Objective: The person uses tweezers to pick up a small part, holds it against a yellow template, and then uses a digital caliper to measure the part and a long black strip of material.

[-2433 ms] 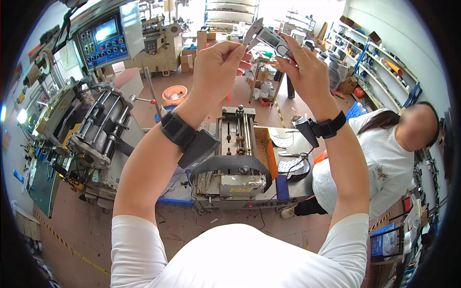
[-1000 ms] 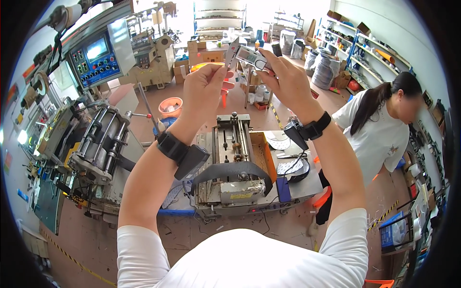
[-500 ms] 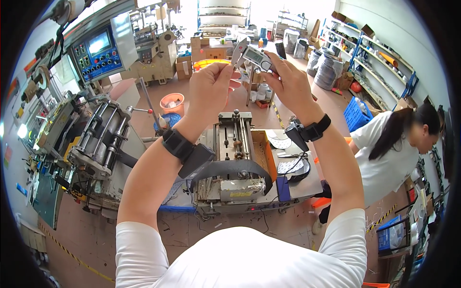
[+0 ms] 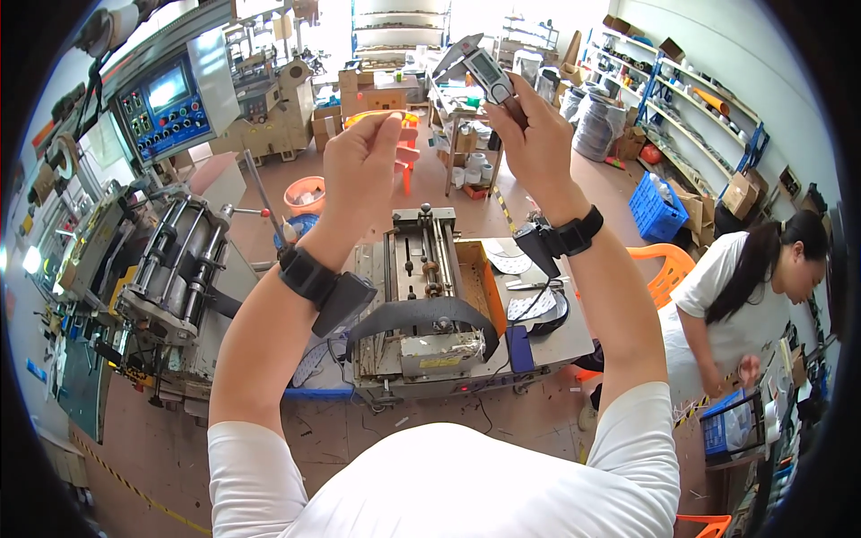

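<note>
My right hand [image 4: 536,143], raised ahead of me, grips a digital caliper [image 4: 487,70] with a grey body and small display. The caliper's jaws point up and to the left, apart from the other hand. At about the same height, my left hand [image 4: 359,166] is closed, thumb and index finger pinched together; whatever is between them is too small or hidden to make out. Both wrists wear black straps with small boxes. Below the hands stands a bench machine [image 4: 439,350] with metal rails and a curved black bar.
Left stand a roller machine [image 4: 184,260] and a blue control panel [image 4: 166,103]. White cut pieces [image 4: 534,305] lie on the table beside the bench machine. At right a person in a white shirt [image 4: 735,305] bends near an orange chair [image 4: 662,269] and a blue crate [image 4: 657,208].
My hands have moved apart, the left one going left. The caliper has come away from the left hand and turned more upright. The person at right has shifted and their hands show.
</note>
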`<action>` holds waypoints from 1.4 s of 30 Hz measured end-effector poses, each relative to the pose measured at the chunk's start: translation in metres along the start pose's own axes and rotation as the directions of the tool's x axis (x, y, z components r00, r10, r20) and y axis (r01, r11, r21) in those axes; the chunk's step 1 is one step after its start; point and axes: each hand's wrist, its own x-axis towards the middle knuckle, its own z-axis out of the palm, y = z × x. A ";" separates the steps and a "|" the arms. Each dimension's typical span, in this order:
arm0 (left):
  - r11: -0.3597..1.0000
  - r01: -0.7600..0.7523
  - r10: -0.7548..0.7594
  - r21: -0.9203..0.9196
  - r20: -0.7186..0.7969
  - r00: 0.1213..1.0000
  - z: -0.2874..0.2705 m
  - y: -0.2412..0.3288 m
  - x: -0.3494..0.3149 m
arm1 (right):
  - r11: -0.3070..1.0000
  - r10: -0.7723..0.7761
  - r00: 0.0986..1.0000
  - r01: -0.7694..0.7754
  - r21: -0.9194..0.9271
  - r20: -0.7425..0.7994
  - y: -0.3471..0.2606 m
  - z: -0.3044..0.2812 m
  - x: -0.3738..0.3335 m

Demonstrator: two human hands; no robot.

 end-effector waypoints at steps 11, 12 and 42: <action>0.999 -0.028 0.027 0.029 0.047 0.999 0.019 0.030 0.026 | 0.998 -0.036 0.998 0.039 -0.055 0.055 -0.006 -0.003 -0.003; 0.999 -0.027 0.026 0.025 0.054 0.998 0.019 0.029 0.026 | 0.998 -0.035 0.998 0.038 -0.055 0.053 -0.005 -0.003 -0.003; 0.994 -0.103 0.105 0.039 -0.044 0.994 0.019 0.011 0.020 | 0.994 -0.064 0.990 0.075 -0.085 0.127 -0.006 0.000 -0.006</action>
